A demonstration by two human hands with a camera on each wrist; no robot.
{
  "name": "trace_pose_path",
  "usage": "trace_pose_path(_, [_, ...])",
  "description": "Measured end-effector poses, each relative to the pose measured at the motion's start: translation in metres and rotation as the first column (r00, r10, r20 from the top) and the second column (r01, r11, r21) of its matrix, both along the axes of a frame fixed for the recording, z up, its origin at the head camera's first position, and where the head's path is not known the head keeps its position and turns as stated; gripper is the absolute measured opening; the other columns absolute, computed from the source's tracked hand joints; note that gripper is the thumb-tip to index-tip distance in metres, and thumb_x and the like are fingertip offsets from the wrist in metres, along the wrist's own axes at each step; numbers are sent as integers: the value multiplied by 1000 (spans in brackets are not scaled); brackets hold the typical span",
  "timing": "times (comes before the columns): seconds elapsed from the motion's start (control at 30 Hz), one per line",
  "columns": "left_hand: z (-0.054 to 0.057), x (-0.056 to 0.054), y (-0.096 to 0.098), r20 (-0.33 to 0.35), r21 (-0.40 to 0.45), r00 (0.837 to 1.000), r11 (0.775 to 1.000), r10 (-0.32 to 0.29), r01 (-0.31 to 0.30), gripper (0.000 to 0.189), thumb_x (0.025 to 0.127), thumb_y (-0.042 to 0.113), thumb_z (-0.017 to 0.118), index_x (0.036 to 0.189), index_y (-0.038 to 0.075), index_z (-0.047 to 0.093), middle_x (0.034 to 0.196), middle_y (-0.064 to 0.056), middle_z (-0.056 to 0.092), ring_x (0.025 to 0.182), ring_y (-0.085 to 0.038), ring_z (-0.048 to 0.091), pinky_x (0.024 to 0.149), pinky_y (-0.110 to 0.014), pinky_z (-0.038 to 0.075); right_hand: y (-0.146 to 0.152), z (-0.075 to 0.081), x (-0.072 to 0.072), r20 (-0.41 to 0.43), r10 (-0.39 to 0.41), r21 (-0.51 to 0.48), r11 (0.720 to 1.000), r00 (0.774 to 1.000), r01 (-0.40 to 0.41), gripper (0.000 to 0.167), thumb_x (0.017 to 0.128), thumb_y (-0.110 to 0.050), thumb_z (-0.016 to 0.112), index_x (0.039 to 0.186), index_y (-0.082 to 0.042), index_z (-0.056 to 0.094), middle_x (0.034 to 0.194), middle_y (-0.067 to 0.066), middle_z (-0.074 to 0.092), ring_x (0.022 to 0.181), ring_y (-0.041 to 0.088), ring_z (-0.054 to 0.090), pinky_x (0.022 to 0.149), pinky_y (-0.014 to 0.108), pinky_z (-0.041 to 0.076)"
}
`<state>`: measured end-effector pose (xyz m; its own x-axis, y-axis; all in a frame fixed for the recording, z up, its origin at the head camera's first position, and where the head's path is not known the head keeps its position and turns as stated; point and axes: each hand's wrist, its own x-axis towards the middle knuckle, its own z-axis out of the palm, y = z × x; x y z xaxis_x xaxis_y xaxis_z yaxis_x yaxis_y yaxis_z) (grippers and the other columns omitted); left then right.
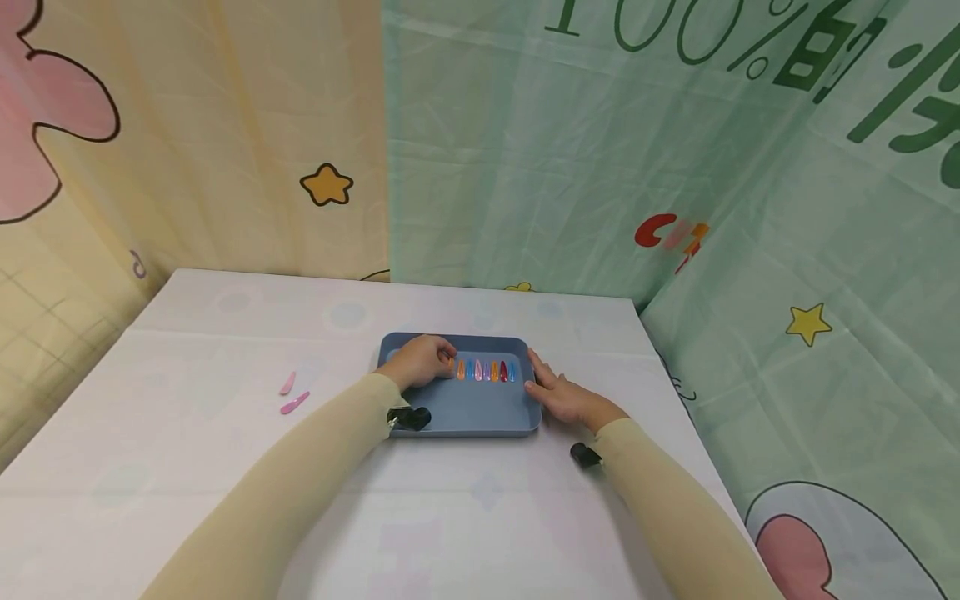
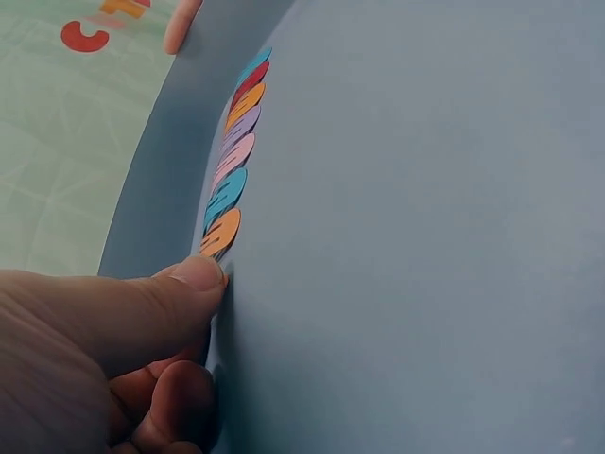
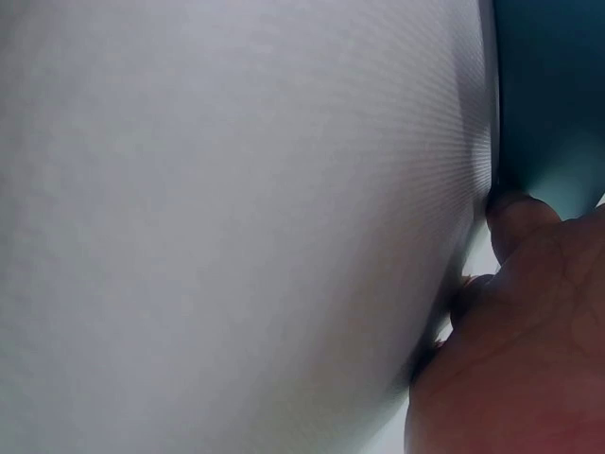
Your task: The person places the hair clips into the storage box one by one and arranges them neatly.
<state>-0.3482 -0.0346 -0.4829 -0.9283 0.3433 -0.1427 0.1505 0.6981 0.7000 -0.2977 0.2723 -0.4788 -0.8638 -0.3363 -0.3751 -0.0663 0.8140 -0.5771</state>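
Snap hair clips (image 1: 486,371) in several colours stand side by side in a row in the blue-grey tray (image 1: 465,417). At the row's left end my left hand (image 1: 422,362) pinches an orange hair clip (image 2: 225,280), mostly hidden beneath the thumb and fingertips. It is right beside another orange clip (image 2: 222,233), with a blue clip (image 2: 227,193) after that. My right hand (image 1: 568,400) rests at the tray's right side, thumb at the rim and fingers stretched along the outer edge. In the right wrist view, the right hand (image 3: 520,331) shows against the tray wall.
Two pink hair clips, one upper (image 1: 288,383) and one lower (image 1: 295,403), lie on the white tablecloth (image 1: 187,417) left of the tray. Printed curtains (image 1: 510,167) hang behind and to the right of the table. Dark devices sit at both wrists.
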Motion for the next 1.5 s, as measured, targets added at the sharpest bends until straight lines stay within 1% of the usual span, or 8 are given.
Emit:
trace_pose_path(0.2, [-1,0,1,-8,-13,1000,1000,-7,7,37,92,16,82,127,7,73,93,-3,71,83,-15,62,78,-30,49,1,-1,0,4,2,1,1000,1000,-2,75,113,-52,33,169,-30,-13,178,7,-5,163,43,-8,128,65,-4])
trace_pose_path(0.4, [-2,0,1,-11,-31,1000,999,-9,9,38,92,18,82,128,7,73,95,-2,73,85,-14,63,82,-31,50,1,-2,0,6,-3,-8,1000,1000,3,75,113,-51,33,169,-31,-13,178,7,-5,162,44,-9,128,65,-4])
trace_pose_path(0.57, [-1,0,0,-7,-25,1000,1000,-5,4,40,92,19,83,129,7,72,97,-2,73,86,-15,63,83,-32,51,1,-2,0,4,-3,-8,1000,1000,3,74,113,-51,33,169,-31,-13,178,8,-5,162,44,-9,128,66,-4])
trace_pose_path(0.93, [-1,1,-2,4,-32,1000,999,-19,19,42,93,22,82,131,7,72,96,-2,72,85,-15,61,80,-30,49,1,-2,0,5,-7,-4,1000,1000,7,74,113,-52,33,169,-33,-12,178,10,-4,161,50,-9,127,68,-2])
trace_pose_path(1.1, [-1,2,-2,5,-26,1000,999,-22,22,43,93,22,82,131,7,72,97,-3,71,86,-16,61,81,-30,49,1,-2,0,7,-6,-10,1000,1000,6,75,113,-52,33,168,-32,-13,178,9,-4,161,49,-10,128,67,-3])
trace_pose_path(1.37, [-5,0,-2,-21,-32,999,999,-34,33,40,92,22,83,128,6,73,95,-3,71,85,-15,61,80,-30,50,1,-3,-1,3,-5,-5,1000,1000,5,74,113,-51,32,168,-32,-13,178,8,-6,162,47,-10,127,67,-4])
trace_pose_path(1.5, [-6,0,-2,-27,-34,999,999,-34,33,41,92,23,83,128,7,73,97,-2,72,86,-15,62,82,-32,51,0,-3,-1,3,-8,-7,1000,1000,8,74,113,-51,32,169,-32,-13,178,8,-5,162,46,-9,128,67,-4])
